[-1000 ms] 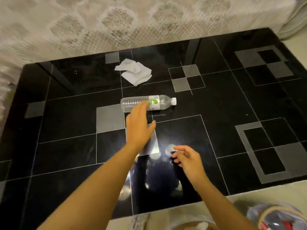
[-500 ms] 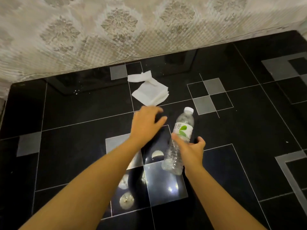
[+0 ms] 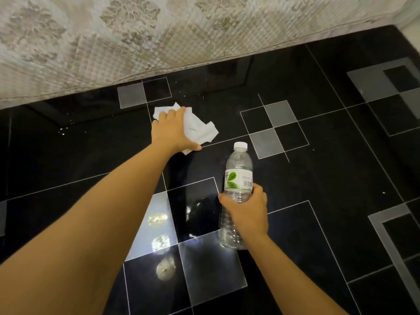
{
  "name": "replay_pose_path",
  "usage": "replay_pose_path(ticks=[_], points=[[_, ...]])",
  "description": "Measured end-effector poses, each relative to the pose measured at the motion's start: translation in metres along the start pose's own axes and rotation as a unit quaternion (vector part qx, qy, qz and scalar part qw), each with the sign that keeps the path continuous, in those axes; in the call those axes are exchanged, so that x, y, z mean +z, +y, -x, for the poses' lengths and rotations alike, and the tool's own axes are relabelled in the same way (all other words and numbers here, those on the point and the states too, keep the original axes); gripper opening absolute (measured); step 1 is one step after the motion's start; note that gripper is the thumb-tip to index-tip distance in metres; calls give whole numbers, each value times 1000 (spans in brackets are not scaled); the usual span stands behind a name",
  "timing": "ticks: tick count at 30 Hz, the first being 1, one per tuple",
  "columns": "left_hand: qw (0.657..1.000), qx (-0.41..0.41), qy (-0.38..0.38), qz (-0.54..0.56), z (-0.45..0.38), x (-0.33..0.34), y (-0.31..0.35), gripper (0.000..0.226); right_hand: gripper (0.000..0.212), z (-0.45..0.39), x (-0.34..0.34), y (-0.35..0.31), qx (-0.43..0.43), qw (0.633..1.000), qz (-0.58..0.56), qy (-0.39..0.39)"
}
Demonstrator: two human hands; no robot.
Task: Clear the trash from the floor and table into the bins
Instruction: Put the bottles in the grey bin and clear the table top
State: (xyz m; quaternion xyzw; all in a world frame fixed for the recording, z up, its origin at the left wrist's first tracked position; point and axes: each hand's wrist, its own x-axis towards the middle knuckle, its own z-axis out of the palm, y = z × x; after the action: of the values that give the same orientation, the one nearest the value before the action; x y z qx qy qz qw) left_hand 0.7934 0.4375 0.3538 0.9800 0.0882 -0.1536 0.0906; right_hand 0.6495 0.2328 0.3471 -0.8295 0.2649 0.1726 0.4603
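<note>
Here, head view, one item after another, each placed against the plastic bottle (image 3: 238,178). The bottle: clear, white-capped, with a white and green label, held with the cap pointing away from the person over the black glossy surface (image 3: 318,178) that bears grey squares and thin white lines. Right hand (image 3: 246,212): its grip is wrapped round the lower body of the bottle, just below the label, thumb on the left side and fingers on the right. White tissue (image 3: 197,129): crumpled, lying flat on the surface beyond the bottle and to its left, near the cap but apart from it. Left hand (image 3: 172,130): laid on top of the tissue, fingers spread over its far-left part and thumb at its near edge; whether the grip has closed on the paper cannot be told. Patterned cream cloth (image 3: 136,37): hanging along the far edge of the surface, well beyond the bottle. Bright light reflections: on the gloss left of the bottle's base.
</note>
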Motion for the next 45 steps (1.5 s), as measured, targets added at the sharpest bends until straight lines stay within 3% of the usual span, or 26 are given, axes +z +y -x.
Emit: replay_pose_path(ticks=[3, 5, 12, 16, 22, 28, 34, 38, 40, 45], points=[[999, 3, 33, 36, 13, 13, 11, 59, 68, -1, -4, 0, -4, 1000, -6, -18], [998, 10, 31, 59, 26, 25, 18, 38, 68, 0, -6, 1, -6, 999, -15, -29], [979, 25, 131, 154, 96, 53, 48, 16, 49, 8, -45, 16, 32, 975, -202, -92], [954, -24, 118, 275, 153, 57, 92, 17, 42, 31, -98, 44, 29, 963, -252, -88], [924, -4, 62, 378, 274, 82, 159, 26, 46, 74, -186, 112, 21, 972, -222, -76], [969, 12, -5, 247, 405, 151, 210, 35, 45, 135, -253, 212, 9, 982, -178, -65], [968, -30, -186, 165, 519, 249, 232, 47, 47, 167, -292, 297, 36, 986, -150, -59], [909, -53, -321, 262, 551, 304, 235, 70, 52, 180, -292, 337, 50, 986, -142, -65], [896, -68, -361, 249, 559, 324, 235, 78, 49, 186, -290, 351, 58, 982, -160, -79], [894, -94, -301, 318, 570, 338, 237, 40, 54, 196, -293, 386, 87, 976, -186, -73]])
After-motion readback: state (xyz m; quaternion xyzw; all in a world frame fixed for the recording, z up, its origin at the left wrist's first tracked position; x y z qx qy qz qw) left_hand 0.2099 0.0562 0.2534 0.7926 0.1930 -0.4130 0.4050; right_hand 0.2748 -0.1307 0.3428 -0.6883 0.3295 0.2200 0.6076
